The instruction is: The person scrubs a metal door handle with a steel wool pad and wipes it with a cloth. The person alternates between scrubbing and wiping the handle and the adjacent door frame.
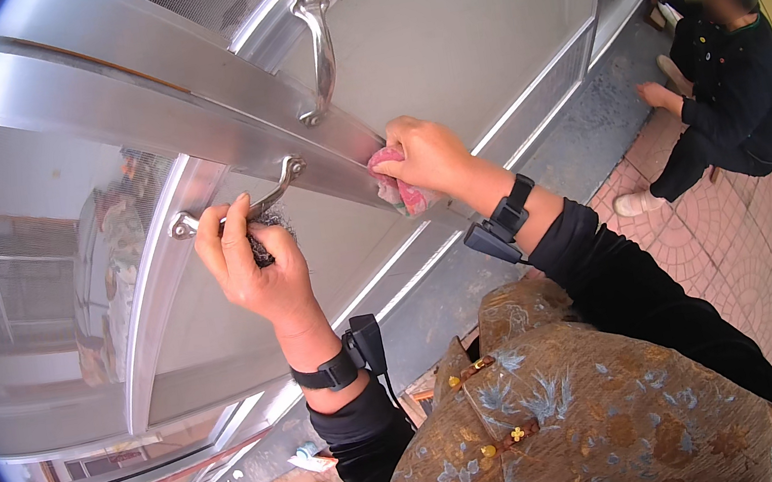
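Note:
My left hand (256, 270) is closed around a dark grey steel wool scrubber (276, 225), partly hidden by my fingers. Its fingertips are at the lower curved metal door handle (280, 187), close to the handle's left end. In my right hand (435, 156) is a crumpled pink and white cloth (407, 196), pressed against the silver metal door frame (239, 123). A second shiny handle (321, 56) is fixed on the neighbouring door leaf, above and between my hands.
A person in dark clothes (733, 89) sits low at the far right, one hand at the frame's lower end. Pink patterned tiles (677, 247) cover the ground beyond a grey sill (603, 89). Glass with mesh (36, 233) is at left; small items lie on the ground at lower left.

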Demonstrator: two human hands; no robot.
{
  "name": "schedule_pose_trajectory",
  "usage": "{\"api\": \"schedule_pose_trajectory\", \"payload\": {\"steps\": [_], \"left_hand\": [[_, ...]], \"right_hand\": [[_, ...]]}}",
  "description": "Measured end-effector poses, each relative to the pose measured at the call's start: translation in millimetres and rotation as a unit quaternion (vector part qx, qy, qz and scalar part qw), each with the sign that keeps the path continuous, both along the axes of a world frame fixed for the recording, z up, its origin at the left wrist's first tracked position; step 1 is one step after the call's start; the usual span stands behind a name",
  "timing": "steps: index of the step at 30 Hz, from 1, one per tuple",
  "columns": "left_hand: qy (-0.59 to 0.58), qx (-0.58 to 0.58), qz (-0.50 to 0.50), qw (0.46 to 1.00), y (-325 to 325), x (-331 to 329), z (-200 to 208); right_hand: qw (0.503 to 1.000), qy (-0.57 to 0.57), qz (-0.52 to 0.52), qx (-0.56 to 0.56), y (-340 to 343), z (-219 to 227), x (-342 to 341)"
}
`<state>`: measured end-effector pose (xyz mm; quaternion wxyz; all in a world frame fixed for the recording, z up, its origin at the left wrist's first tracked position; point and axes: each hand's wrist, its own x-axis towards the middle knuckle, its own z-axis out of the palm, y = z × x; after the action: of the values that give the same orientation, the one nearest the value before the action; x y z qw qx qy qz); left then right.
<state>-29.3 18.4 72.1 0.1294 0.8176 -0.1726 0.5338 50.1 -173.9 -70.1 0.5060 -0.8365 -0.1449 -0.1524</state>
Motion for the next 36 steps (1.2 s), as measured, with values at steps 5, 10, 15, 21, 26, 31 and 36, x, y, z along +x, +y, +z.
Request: {"api": "schedule_pose_trajectory", "payload": {"steps": [5, 10, 15, 21, 26, 31, 36], "left_hand": [[0.002, -0.004, 0.001, 1.0, -1.0, 3.5, 0.2], [0.005, 0.001, 0.004, 1.0, 0.3, 7.5, 0.4], [0.004, 0.002, 0.014, 1.0, -0.7, 11.6, 0.7], [0.009, 0.02, 0.026, 0.999, 1.1, 8.7, 3.0], [0.033, 0.008, 0.039, 0.999, -12.1, 0.1, 3.4], [0.073, 0.03, -0.09, 0.993, -56.1, 6.4, -20.4], [0.189, -0.046, -0.104, 0.975, -70.5, 33.2, -23.0]], "right_hand": [[0.991, -0.119, 0.018, -0.056, -0.4, 53.6, 1.3], [0.984, -0.174, 0.027, 0.026, -11.1, 87.5, -12.1], [0.976, -0.164, 0.016, 0.139, 3.1, 85.2, -3.4], [0.999, -0.008, 0.011, -0.04, 2.0, 41.4, 7.3], [0.986, -0.123, 0.101, 0.051, -21.0, 73.2, -27.9], [0.933, -0.331, 0.062, 0.128, -45.5, 158.4, -29.2], [0.812, -0.575, -0.034, 0.094, -46.1, 231.2, 11.2]]}}
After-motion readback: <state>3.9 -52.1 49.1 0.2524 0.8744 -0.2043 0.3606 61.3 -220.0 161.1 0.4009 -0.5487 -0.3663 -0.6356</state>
